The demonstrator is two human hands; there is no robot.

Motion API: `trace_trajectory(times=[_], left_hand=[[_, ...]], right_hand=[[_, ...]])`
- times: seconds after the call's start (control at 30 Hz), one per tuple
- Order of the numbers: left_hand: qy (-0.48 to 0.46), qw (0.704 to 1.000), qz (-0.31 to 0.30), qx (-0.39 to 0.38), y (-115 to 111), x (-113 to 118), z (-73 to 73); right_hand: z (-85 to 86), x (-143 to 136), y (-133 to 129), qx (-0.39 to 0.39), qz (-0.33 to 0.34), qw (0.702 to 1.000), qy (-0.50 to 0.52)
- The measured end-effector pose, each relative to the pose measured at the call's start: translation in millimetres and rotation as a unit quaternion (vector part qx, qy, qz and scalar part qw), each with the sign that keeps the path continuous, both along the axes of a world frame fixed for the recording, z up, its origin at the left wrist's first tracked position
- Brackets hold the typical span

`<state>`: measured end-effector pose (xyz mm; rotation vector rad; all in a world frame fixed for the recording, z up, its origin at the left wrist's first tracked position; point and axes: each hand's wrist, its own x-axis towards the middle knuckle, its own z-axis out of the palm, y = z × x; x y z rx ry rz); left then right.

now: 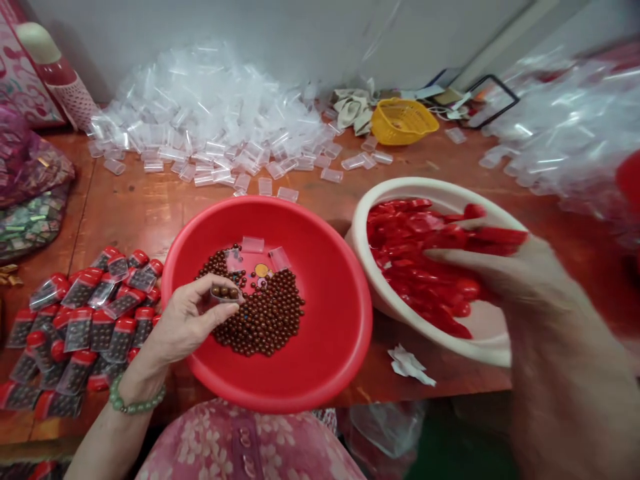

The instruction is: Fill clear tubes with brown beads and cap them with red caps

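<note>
Over the red basin [345, 320], my left hand [187, 320] pinches a small clear plastic case [227, 294] with brown balls inside its open end. Beneath it lies a heap of loose brown balls [265, 313], with a few empty clear cases [253, 245] among and beside them. My right hand [505, 280], smeared by motion, reaches into the white basin [430, 341] among glossy red plastic caps [410, 233]. Red pieces lie against its thumb and fingers; whether it grips any of them is unclear.
Filled cases with red caps [100, 320] are piled at the left. A big heap of empty clear cases [200, 113] lies along the wall, another [580, 127] at right. A yellow basket [404, 121], crumpled cloth [353, 110], bottle [57, 77] and white scrap [411, 365] also stand or lie there.
</note>
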<state>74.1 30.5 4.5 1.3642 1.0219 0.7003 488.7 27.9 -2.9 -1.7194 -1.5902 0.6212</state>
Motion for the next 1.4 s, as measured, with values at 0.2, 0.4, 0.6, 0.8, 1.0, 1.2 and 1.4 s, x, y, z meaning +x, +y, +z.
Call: trace_trajectory(times=[0.2,0.4,0.6,0.8,1.0,1.2,1.4], left_hand=[[-0.02,1.0,0.015,-0.012,1.2,0.5,-5.0],[-0.018,1.0,0.023,-0.001,-0.3,-0.1,-11.4],[-0.005,1.0,-0.009,0.02,-2.2,-0.6,-11.9],[0.003,1.0,-0.018,0.014,-1.9,-1.0,-10.8],[-0.002,1.0,-0.014,-0.002,-4.2,-2.8,-14.4],[-0.043,0.999,-0.018,-0.029,-2.3,-3.1,-12.7],[-0.114,0.991,-0.043,-0.06,-6.4,-3.7,-6.8]], right_hand=[[33.4,-106.9,12.9,-0.059,0.057,0.995,0.056],[-15.9,-158.2,56.9,-0.123,0.221,0.965,-0.064],[-47.8,-167.4,68.2,-0.178,0.194,0.95,-0.166],[-58.2,-208.5,94.8,-0.204,0.267,0.937,-0.099],[-38.8,-202.2,103.5,-0.181,0.327,0.926,-0.053],[-42.3,-175.1,89.4,-0.108,0.362,0.854,-0.358],[-29.2,-179.1,69.5,-0.079,0.337,0.834,-0.43]])
